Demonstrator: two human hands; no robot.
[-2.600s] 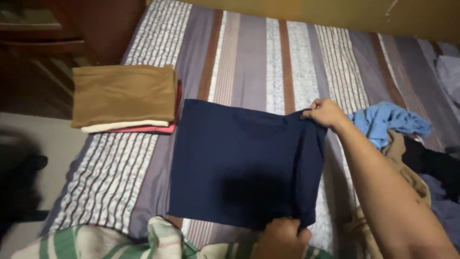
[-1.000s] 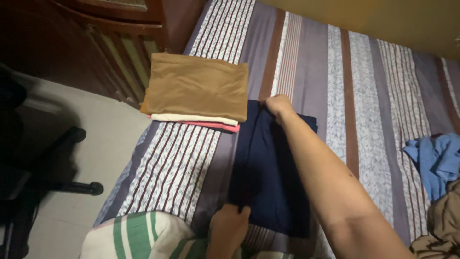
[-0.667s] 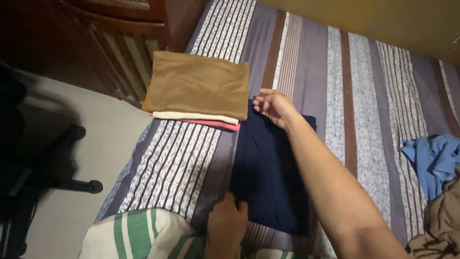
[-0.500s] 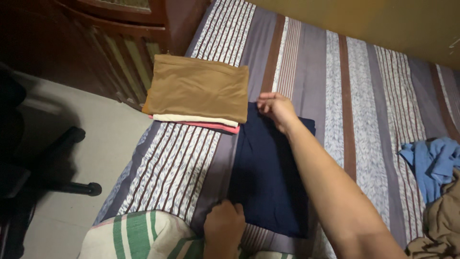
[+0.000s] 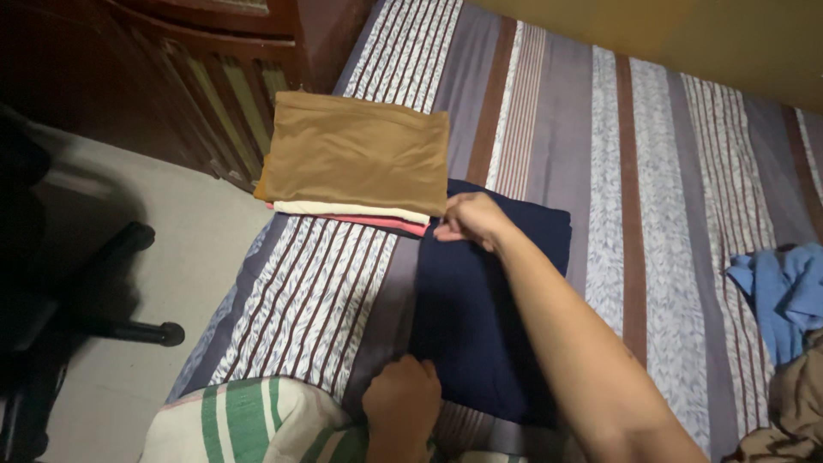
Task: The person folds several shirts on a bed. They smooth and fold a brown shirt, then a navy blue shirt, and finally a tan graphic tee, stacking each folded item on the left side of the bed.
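A dark navy garment [image 5: 480, 317] lies folded into a narrow rectangle on the striped bedsheet [image 5: 600, 154]. My right hand [image 5: 470, 219] pinches its far left corner, next to a stack of folded clothes. My left hand [image 5: 401, 405] grips the near left corner at the bed's front edge. The stack holds a tan garment [image 5: 356, 150] on top, a cream one [image 5: 343, 208] under it and a pink one [image 5: 381, 224] at the bottom.
A blue cloth [image 5: 784, 296] and a brown cloth [image 5: 797, 411] lie crumpled at the right edge. A dark wooden cabinet [image 5: 214, 69] stands left of the bed. A chair base [image 5: 94, 317] rests on the pale floor. My green striped sleeve [image 5: 249, 424] shows at the bottom.
The navy garment was folded from a wide spread into a narrow rectangle. Both hands then settled on its left corners, and the view shifted left toward the stack.
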